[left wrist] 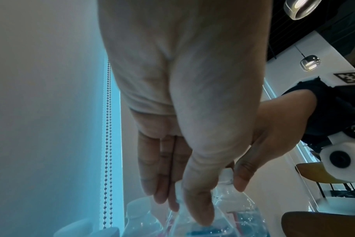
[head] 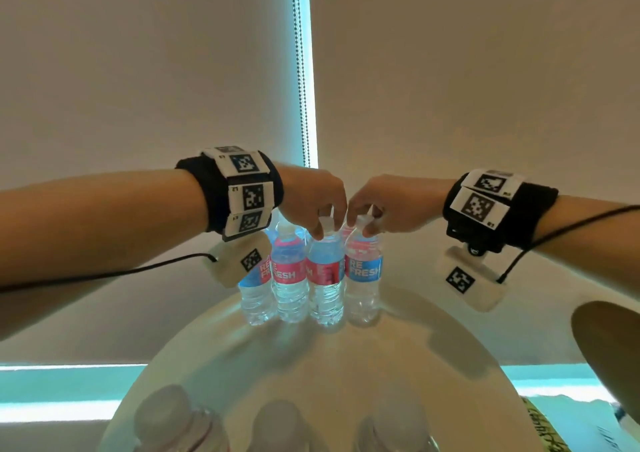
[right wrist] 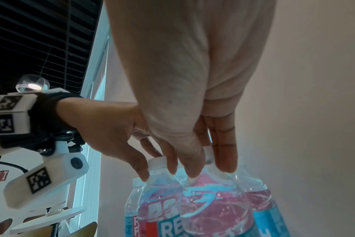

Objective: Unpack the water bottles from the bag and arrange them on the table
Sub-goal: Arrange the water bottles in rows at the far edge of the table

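Observation:
Several clear water bottles with pink and blue labels stand packed together at the far edge of a round white table (head: 398, 365). My left hand (head: 325, 226) pinches the white cap of one bottle (head: 325, 278) in the front row. My right hand (head: 363, 225) pinches the cap of the bottle (head: 363, 275) right beside it. Both bottles stand upright with their bases on the table. The right wrist view shows my right hand (right wrist: 209, 166) on its bottle (right wrist: 213, 208), and the left wrist view shows my left hand (left wrist: 178, 202). No bag is plainly in view.
Three more bottle tops (head: 280, 424) show blurred at the near edge of the table. A brown chair back (head: 606, 341) stands at the right, with a yellow-printed thing (head: 547, 431) below it. A blind's bead chain (head: 301, 71) hangs behind the bottles.

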`<state>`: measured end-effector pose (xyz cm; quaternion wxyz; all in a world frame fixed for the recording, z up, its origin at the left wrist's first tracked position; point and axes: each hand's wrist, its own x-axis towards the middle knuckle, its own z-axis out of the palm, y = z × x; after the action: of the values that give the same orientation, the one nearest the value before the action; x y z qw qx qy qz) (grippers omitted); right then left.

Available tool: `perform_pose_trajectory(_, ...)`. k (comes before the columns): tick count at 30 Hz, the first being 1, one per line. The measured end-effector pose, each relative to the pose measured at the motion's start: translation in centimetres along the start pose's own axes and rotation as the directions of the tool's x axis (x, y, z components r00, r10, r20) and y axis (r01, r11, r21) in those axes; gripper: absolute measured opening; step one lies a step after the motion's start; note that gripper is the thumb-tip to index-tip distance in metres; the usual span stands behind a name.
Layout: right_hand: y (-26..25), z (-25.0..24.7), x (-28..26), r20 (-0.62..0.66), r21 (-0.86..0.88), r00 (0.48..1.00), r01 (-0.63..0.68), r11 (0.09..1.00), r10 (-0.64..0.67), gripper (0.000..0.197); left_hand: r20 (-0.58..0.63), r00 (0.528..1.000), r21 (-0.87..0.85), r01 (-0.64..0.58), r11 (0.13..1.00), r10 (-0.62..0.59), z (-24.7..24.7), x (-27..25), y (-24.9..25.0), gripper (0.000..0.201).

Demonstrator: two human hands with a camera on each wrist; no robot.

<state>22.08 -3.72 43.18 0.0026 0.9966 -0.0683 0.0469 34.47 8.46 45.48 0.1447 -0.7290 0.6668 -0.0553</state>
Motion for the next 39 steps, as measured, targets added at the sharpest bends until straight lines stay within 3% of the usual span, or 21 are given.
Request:
perform_pose_trajectory(19,2.5,2.1,2.5,0.0,0.079,0.999,0.043,0.996,-0.043,0.03,-0.023,1.0,-0.075,-0.022,0.997,0.02,2.5,2.3,-2.2,0.043)
perform_pose_trajectory(25,2.5,2.1,2.2,-0.02,0.066,1.0,0.026,0.997,-0.025,0.037,-0.033,0.999,-0.167,0.016,0.986,-0.022,2.3,1.5,-2.6,0.059)
perform_pose_trajectory(32,0.8,0.6,0.7,-0.067,0.012,0.998,0.011,1.0,-0.01,0.044,-0.16,0.981,-0.211,0.076,0.975,-0.111,0.5,-5.1,-3.0,0.046)
perform_pose_trajectory(39,-6.8,-3.5,-4.7,-0.191,0.12,0.963,0.217,0.969,-0.192,0.024,-0.217,0.961,-0.378,0.078,0.923,-0.17,-0.8,-15.8,-1.3,0.021)
